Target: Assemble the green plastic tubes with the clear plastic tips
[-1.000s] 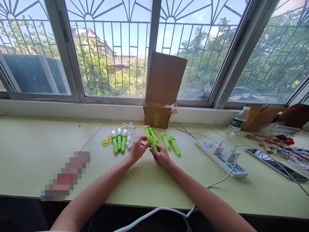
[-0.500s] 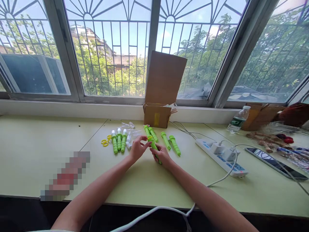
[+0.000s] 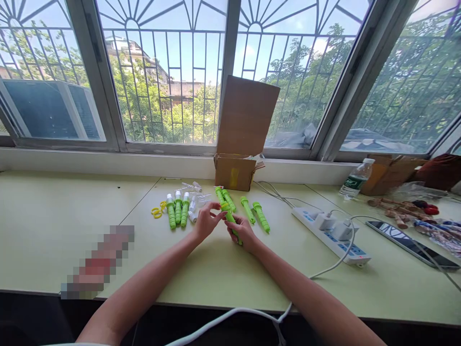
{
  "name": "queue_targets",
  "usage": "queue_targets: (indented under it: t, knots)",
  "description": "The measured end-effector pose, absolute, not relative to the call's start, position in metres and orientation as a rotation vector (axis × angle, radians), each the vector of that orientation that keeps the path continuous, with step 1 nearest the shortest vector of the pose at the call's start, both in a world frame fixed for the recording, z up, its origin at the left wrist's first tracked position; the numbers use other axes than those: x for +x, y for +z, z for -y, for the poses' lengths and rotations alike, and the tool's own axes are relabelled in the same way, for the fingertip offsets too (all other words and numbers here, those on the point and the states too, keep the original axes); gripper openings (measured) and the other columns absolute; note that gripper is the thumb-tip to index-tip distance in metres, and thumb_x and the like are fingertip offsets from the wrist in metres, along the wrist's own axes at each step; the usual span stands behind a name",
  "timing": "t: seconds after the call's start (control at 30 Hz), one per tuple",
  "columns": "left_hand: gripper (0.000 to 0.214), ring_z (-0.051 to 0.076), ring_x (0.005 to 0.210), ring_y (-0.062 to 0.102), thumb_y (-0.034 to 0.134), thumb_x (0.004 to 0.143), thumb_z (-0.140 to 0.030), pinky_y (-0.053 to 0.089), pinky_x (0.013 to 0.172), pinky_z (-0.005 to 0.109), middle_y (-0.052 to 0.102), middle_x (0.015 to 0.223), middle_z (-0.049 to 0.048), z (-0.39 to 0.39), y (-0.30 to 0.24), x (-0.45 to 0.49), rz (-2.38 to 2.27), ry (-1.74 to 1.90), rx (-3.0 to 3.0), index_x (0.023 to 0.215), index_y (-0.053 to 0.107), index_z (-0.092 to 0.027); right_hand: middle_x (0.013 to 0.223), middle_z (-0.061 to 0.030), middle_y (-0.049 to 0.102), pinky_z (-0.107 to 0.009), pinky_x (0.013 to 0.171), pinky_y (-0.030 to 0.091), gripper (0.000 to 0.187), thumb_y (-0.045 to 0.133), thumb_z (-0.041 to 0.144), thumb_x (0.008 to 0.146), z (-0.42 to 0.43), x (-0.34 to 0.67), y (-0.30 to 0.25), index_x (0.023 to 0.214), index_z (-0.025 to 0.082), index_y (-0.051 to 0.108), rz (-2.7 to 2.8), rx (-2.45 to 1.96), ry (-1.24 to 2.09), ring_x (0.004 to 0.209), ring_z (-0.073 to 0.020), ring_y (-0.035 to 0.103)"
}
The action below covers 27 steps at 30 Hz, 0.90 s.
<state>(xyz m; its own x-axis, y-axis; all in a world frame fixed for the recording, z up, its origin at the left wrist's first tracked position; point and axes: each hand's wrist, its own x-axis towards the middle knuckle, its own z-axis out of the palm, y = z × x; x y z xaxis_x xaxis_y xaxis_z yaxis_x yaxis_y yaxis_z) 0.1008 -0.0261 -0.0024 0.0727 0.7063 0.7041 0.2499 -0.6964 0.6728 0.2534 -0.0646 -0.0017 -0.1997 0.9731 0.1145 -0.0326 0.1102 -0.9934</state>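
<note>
My right hand (image 3: 242, 231) is closed round a bright green ridged plastic tube (image 3: 229, 217), which slants with its top end away from me. My left hand (image 3: 209, 221) pinches at that top end, where a yellowish band shows; its fingertips cover part of it. Just beyond lie two more green tubes (image 3: 229, 202), and to their right another green tube (image 3: 247, 210) and a fourth-like ridged one (image 3: 261, 217). Left of my hands, several green tubes with white tops (image 3: 177, 210) lie side by side. Clear plastic pieces (image 3: 193, 204) are scattered beside them.
Yellow-handled scissors (image 3: 157, 211) lie at the left. An open cardboard box (image 3: 234, 174) stands by the window. On the right are a power strip (image 3: 329, 235) with plugged-in chargers and cables, a phone (image 3: 406, 244) and a water bottle (image 3: 356, 179). A white cable (image 3: 223, 317) crosses the table's front edge.
</note>
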Motion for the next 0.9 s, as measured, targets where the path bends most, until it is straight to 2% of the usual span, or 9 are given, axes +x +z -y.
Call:
queue_targets:
  t: [0.27,0.9]
  knots:
    - [0.027,0.017,0.081,0.067,0.07,0.076,-0.037,0.059,0.057,0.026,0.067,0.088,0.0053,0.0265,-0.0024,0.1012,-0.949,1.668,1.974,0.093,0.061,-0.017,0.046,0.0082,0.048,-0.019,0.028,0.021,0.041,0.07,0.05,0.066,0.0648,0.2539,0.0,0.087,0.016,0.059,1.369,-1.014,1.317,0.028,-0.0047,0.033]
    - [0.029,0.017,0.078,0.068,0.071,0.075,-0.039,0.059,0.058,0.027,0.068,0.085,0.0051,0.025,-0.0025,0.1006,-0.948,1.643,1.91,0.091,0.061,-0.017,0.049,0.0065,0.053,-0.019,0.03,0.021,0.037,0.068,0.039,0.067,0.0659,0.2491,-0.0034,0.094,0.016,0.059,1.185,-0.907,1.53,0.029,-0.0049,0.033]
